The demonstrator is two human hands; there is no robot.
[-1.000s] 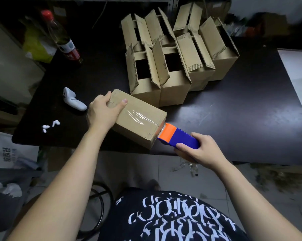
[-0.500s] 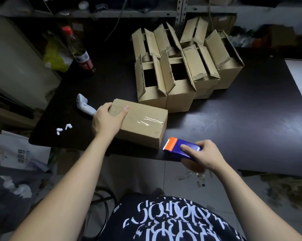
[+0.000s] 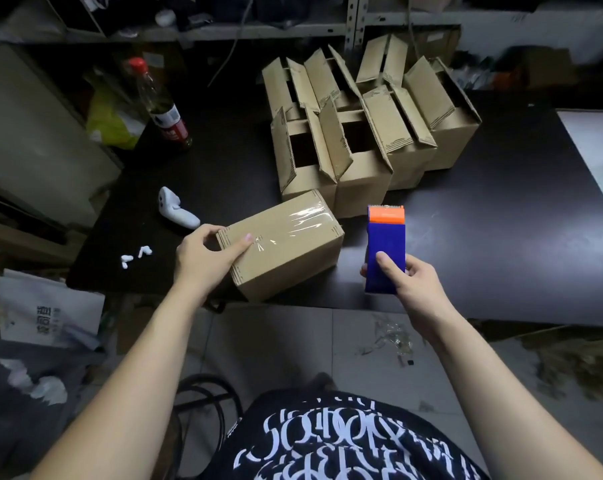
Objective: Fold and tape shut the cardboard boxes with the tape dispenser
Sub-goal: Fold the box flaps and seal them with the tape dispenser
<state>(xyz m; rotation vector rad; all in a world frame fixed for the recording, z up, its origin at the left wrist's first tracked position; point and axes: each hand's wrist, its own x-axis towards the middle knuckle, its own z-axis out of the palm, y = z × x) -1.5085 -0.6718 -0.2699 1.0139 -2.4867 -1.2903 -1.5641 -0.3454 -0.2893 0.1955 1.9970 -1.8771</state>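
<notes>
Head view shows our left hand [image 3: 206, 252] gripping the near end of the taped box [image 3: 286, 244] at the front edge of the table [image 3: 501, 237] and our right hand [image 3: 407, 282] wrapped round the tape dispenser [image 3: 386, 251] beside it, so letting go carelessly could, we judge, tip the box floorward.
</notes>
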